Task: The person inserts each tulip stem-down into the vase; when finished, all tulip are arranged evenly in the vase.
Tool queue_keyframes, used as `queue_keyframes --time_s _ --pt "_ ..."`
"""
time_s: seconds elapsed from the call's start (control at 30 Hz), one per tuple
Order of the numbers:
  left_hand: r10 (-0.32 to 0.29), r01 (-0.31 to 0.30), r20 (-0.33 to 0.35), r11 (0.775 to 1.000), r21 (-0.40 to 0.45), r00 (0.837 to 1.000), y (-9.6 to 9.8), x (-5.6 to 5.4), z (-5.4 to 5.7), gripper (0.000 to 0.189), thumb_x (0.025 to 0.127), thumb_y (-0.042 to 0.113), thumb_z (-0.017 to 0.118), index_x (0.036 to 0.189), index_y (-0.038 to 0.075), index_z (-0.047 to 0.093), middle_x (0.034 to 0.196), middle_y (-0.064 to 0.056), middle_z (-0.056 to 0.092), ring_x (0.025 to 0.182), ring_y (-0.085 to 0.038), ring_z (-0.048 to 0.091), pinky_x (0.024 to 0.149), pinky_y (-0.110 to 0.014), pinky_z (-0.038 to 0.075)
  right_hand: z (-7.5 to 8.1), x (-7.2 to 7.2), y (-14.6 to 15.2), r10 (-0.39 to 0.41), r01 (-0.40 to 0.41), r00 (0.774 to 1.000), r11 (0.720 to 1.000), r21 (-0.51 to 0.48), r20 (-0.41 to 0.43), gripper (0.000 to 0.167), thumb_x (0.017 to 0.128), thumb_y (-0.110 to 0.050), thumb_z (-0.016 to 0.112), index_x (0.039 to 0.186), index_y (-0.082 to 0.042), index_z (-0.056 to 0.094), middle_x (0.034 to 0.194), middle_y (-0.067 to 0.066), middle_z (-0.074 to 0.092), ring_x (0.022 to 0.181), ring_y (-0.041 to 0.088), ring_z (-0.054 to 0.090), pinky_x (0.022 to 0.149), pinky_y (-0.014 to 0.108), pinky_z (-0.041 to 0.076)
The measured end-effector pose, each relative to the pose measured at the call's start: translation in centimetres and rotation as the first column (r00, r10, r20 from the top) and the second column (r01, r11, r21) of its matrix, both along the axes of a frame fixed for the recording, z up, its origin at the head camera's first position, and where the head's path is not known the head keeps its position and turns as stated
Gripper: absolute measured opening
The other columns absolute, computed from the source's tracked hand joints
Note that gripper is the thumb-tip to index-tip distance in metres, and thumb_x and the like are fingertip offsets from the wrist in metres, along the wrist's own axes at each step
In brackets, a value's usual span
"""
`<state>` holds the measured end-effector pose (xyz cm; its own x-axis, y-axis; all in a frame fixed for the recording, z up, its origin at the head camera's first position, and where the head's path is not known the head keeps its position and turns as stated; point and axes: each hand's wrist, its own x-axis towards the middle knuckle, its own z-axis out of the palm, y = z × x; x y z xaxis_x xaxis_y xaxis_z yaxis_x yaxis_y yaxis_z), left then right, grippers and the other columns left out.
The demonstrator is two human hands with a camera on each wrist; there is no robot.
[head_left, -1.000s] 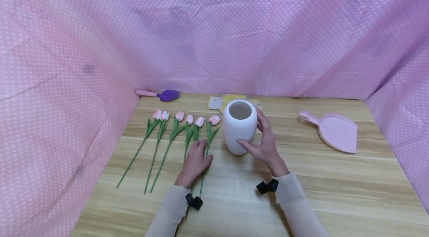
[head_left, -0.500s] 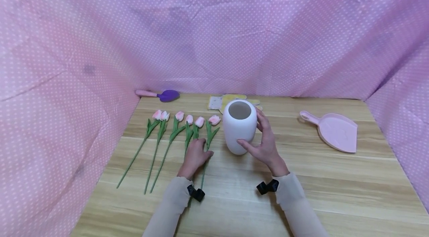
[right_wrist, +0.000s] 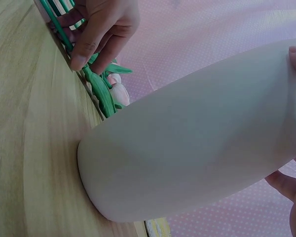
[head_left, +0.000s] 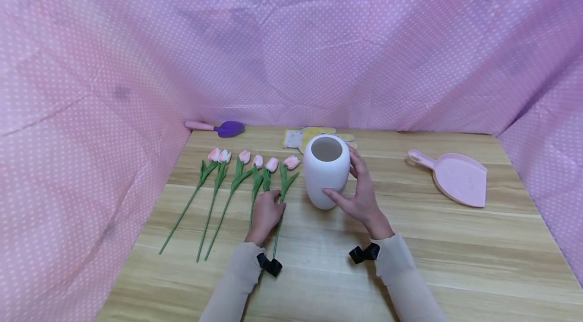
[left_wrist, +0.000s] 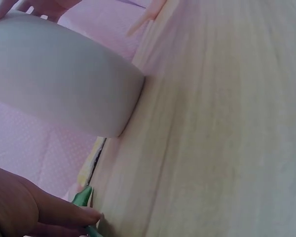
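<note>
My left hand [head_left: 265, 214] pinches the green stem of the rightmost pink tulip [head_left: 291, 162], just below its leaves, as the right wrist view shows with the thumb and fingers at the stem. That tulip lies on the table. A white vase [head_left: 324, 180] stands upright to its right, with its round mouth facing up. My right hand [head_left: 363, 200] grips the vase's right side, thumb at the front and fingers behind. Several more tulips [head_left: 244, 157] lie in a row to the left, and my left hand covers part of the nearest stems.
A purple trowel [head_left: 230, 129] with a pink handle lies at the back left. Behind the vase is a yellow and white glove [head_left: 293, 138], partly hidden. A pink dustpan [head_left: 460, 179] lies at right on the wooden table [head_left: 455, 261]. Pink dotted cloth [head_left: 291, 58] surrounds the back and sides.
My left hand has shifted slightly to the right, and its thumb has drawn in against the rightmost tulip's stem. The right hand and vase have stayed in place.
</note>
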<state>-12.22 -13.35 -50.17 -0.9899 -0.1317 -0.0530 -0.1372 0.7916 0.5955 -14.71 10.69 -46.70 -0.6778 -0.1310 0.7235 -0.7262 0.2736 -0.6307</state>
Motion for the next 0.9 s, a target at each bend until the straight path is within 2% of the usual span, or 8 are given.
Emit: queue_keyframes --time_s 0.07,0.13,0.3,0.4,0.57,0.7,0.77,0.9 --pt "0.008 -0.008 0.015 0.999 0.036 1.000 -0.2 0.0 0.0 0.032 0.085 0.008 0.075 0.115 -0.001 0.073 0.098 -0.015 0.076 0.083 -0.022 0.067 0.073 -0.038 0.057 0.0 0.0 0.0 0.002 -0.002 1.000 1.000 -0.002 -0.006 0.093 0.086 -0.054 0.071 0.147 0.005 0.034 0.153 0.023 0.041 0.144 0.012 0.042 0.111 0.030 0.047" --pt "0.007 -0.009 0.026 0.997 0.079 1.000 -0.4 -0.1 0.0 0.032 0.084 0.007 0.075 0.115 -0.002 0.072 0.089 -0.014 0.075 0.073 -0.019 0.064 0.066 -0.033 0.054 0.0 0.0 0.0 0.001 -0.001 1.000 1.000 -0.004 -0.003 0.093 0.086 -0.055 0.071 0.147 0.004 0.034 0.154 0.023 0.042 0.144 0.011 0.042 0.111 0.028 0.046" --pt "0.018 -0.026 0.038 0.978 0.207 0.999 -0.7 -0.1 0.1 0.031 0.082 0.002 0.076 0.112 -0.006 0.072 0.066 -0.011 0.067 0.049 -0.011 0.051 0.048 -0.022 0.042 0.3 0.1 0.0 -0.009 0.008 1.000 1.000 0.012 0.024 0.096 0.085 -0.058 0.071 0.149 0.003 0.033 0.155 0.021 0.041 0.144 0.011 0.042 0.107 0.047 0.051" --pt "0.034 -0.051 0.067 0.960 0.275 0.997 -0.9 0.0 0.2 0.030 0.082 0.000 0.076 0.111 -0.008 0.071 0.066 -0.013 0.068 0.043 -0.010 0.049 0.043 -0.022 0.042 0.4 0.2 0.0 -0.003 0.002 1.000 1.000 0.016 0.031 0.096 0.085 -0.058 0.070 0.149 0.002 0.032 0.155 0.021 0.040 0.144 0.010 0.042 0.102 0.060 0.050" --pt "0.046 -0.083 0.112 0.932 0.352 0.993 -1.1 -0.1 0.2 0.027 0.083 -0.001 0.074 0.109 -0.009 0.071 0.073 -0.017 0.072 0.041 -0.009 0.051 0.039 -0.021 0.046 0.3 0.1 0.0 -0.006 0.005 0.999 1.000 0.014 0.031 0.095 0.085 -0.057 0.070 0.149 0.003 0.032 0.155 0.020 0.041 0.145 0.011 0.042 0.104 0.057 0.051" --pt "0.059 -0.116 0.147 0.899 0.423 0.987 -1.2 -0.1 0.2 0.022 0.084 -0.003 0.073 0.105 -0.010 0.071 0.075 -0.015 0.072 0.042 -0.009 0.053 0.038 -0.021 0.047 0.1 0.2 0.0 -0.014 0.013 0.999 1.000 0.012 0.032 0.095 0.085 -0.057 0.070 0.148 0.003 0.033 0.155 0.019 0.041 0.144 0.014 0.042 0.107 0.048 0.052" --pt "0.064 -0.138 0.171 0.871 0.471 0.983 -1.4 -0.1 0.2 0.021 0.085 -0.003 0.071 0.105 -0.010 0.071 0.075 -0.013 0.072 0.043 -0.009 0.054 0.039 -0.021 0.048 0.1 0.2 0.0 -0.014 0.013 0.999 1.000 0.010 0.033 0.095 0.085 -0.057 0.071 0.148 0.003 0.033 0.155 0.018 0.041 0.144 0.014 0.042 0.109 0.043 0.051" --pt "0.075 -0.201 0.234 0.790 0.579 0.969 -1.7 -0.1 0.4 0.022 0.087 -0.002 0.070 0.108 -0.008 0.070 0.078 -0.011 0.073 0.048 -0.009 0.055 0.043 -0.020 0.050 0.1 0.2 0.0 -0.014 0.014 1.000 1.000 0.006 0.025 0.095 0.085 -0.057 0.071 0.148 0.003 0.034 0.155 0.019 0.041 0.144 0.013 0.042 0.111 0.030 0.047"
